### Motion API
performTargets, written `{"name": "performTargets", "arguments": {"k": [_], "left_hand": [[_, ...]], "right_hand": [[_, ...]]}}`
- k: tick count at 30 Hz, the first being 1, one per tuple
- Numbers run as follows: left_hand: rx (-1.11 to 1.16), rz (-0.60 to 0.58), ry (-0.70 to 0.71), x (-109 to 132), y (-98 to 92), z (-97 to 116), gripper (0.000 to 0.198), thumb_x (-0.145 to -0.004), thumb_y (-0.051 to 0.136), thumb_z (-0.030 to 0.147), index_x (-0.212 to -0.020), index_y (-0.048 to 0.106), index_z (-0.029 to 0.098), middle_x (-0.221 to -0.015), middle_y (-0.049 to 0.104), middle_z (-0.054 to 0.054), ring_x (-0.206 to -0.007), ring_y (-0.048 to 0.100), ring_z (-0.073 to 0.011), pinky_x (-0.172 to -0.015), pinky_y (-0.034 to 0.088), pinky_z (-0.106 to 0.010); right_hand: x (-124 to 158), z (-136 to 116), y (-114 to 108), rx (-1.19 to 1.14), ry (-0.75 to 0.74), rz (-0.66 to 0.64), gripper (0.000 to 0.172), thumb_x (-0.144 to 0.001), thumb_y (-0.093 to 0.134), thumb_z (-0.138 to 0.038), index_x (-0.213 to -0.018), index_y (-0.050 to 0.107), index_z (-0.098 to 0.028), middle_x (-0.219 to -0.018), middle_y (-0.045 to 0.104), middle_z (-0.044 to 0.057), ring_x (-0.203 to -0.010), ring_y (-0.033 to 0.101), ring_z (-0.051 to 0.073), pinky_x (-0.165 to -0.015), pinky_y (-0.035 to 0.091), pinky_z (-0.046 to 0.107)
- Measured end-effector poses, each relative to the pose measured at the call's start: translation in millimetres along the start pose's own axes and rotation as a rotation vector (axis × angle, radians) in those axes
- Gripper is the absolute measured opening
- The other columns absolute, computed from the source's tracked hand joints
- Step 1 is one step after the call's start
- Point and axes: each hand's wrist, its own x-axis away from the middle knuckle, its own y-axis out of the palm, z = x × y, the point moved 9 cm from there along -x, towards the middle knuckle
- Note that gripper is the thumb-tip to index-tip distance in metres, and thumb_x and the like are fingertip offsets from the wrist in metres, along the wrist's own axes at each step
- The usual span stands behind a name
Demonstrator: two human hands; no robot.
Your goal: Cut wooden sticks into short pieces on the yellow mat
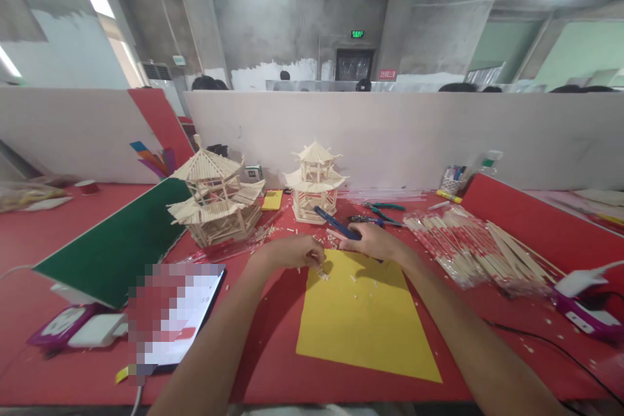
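Observation:
My left hand (292, 251) is closed in a pinch on a small pale wooden piece (320, 270) at the top left corner of a yellow sheet (363, 318). My right hand (373, 240) grips blue-handled cutters (336, 223) whose handles point up and to the left, just beyond the sheet's top edge. The two hands are close together, nearly touching. Small wood chips lie scattered on the sheet and on the red table (273, 351).
Two wooden stick pagoda models (217, 198) (316, 182) stand behind my hands. A green board (117, 244) and a tablet (175, 315) lie left. Green-handled pliers (385, 209), wrapped chopstick bundles (478, 250) and a glue gun (585, 302) lie right. A white partition (400, 136) closes the back.

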Motion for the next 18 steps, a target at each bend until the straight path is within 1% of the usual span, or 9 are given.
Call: {"name": "performTargets", "arguments": {"k": [2,3,5,7,9,12,15,18], "left_hand": [[0.049,0.094,-0.003,3.7,-14.1,8.4,0.012,-0.083,0.061,0.015,-0.090,0.072,0.016,-0.087,0.072,-0.004,-0.075,0.062,-0.0144,-0.066,0.043,-0.022],[0.073,0.154,0.004,6.0,-22.4,13.7,0.014,-0.086,0.060,0.018,-0.093,0.071,0.016,-0.089,0.072,-0.005,-0.076,0.062,-0.0147,-0.067,0.044,-0.022],[0.118,0.278,0.039,10.9,-38.2,24.8,0.015,-0.089,0.059,0.023,-0.097,0.069,0.017,-0.097,0.071,-0.006,-0.084,0.063,-0.0159,-0.075,0.046,-0.023],[0.152,0.363,0.066,14.2,-47.7,32.1,0.018,-0.092,0.056,0.028,-0.101,0.068,0.017,-0.103,0.069,-0.007,-0.091,0.062,-0.0168,-0.080,0.046,-0.025],[0.189,0.391,0.073,13.7,-49.1,33.5,0.020,-0.094,0.053,0.030,-0.104,0.066,0.017,-0.105,0.067,-0.008,-0.093,0.061,-0.0169,-0.081,0.046,-0.026],[0.280,0.392,0.063,7.5,-42.0,26.3,0.023,-0.096,0.049,0.032,-0.107,0.062,0.016,-0.099,0.065,-0.007,-0.086,0.061,-0.0157,-0.076,0.047,-0.026],[0.366,0.407,0.070,-0.1,-34.8,18.0,0.023,-0.096,0.048,0.033,-0.106,0.058,0.015,-0.090,0.062,-0.005,-0.080,0.059,-0.0144,-0.073,0.048,-0.026],[0.389,0.448,0.075,-4.5,-33.5,14.5,0.022,-0.097,0.045,0.033,-0.100,0.057,0.015,-0.084,0.060,-0.004,-0.075,0.058,-0.0133,-0.071,0.047,-0.025]], "right_hand": [[2.0,-8.1,4.9,-0.129,-0.029,-0.052,0.044,-0.077,0.066,-0.061,-0.085,0.060,-0.018,-0.075,0.063,0.001,-0.062,0.057,0.016,-0.055,0.037,0.024],[2.9,-12.9,5.6,-0.202,-0.042,-0.050,0.041,-0.076,0.067,-0.058,-0.086,0.059,-0.019,-0.073,0.062,0.000,-0.061,0.056,0.015,-0.055,0.038,0.024],[3.9,-22.4,3.7,-0.356,-0.069,0.004,0.036,-0.077,0.068,-0.052,-0.086,0.057,-0.019,-0.071,0.061,0.000,-0.060,0.057,0.014,-0.056,0.042,0.024],[4.2,-26.8,-2.9,-0.494,-0.074,0.125,0.032,-0.079,0.066,-0.048,-0.085,0.057,-0.018,-0.069,0.062,0.001,-0.061,0.058,0.015,-0.058,0.045,0.025],[4.1,-27.3,-7.7,-0.591,-0.067,0.228,0.027,-0.081,0.063,-0.044,-0.083,0.058,-0.018,-0.068,0.063,0.002,-0.062,0.059,0.016,-0.060,0.048,0.027],[3.2,-26.6,-12.3,-0.655,-0.084,0.317,0.023,-0.079,0.065,-0.040,-0.083,0.061,-0.018,-0.073,0.065,0.003,-0.067,0.061,0.018,-0.065,0.051,0.030],[1.4,-21.2,-12.3,-0.677,-0.067,0.356,0.023,-0.075,0.069,-0.039,-0.082,0.063,-0.018,-0.077,0.066,0.004,-0.072,0.063,0.019,-0.070,0.053,0.032],[-1.8,-13.4,-4.2,-0.740,-0.018,0.339,0.025,-0.073,0.071,-0.040,-0.082,0.063,-0.018,-0.078,0.067,0.005,-0.074,0.064,0.020,-0.072,0.054,0.033]]}}
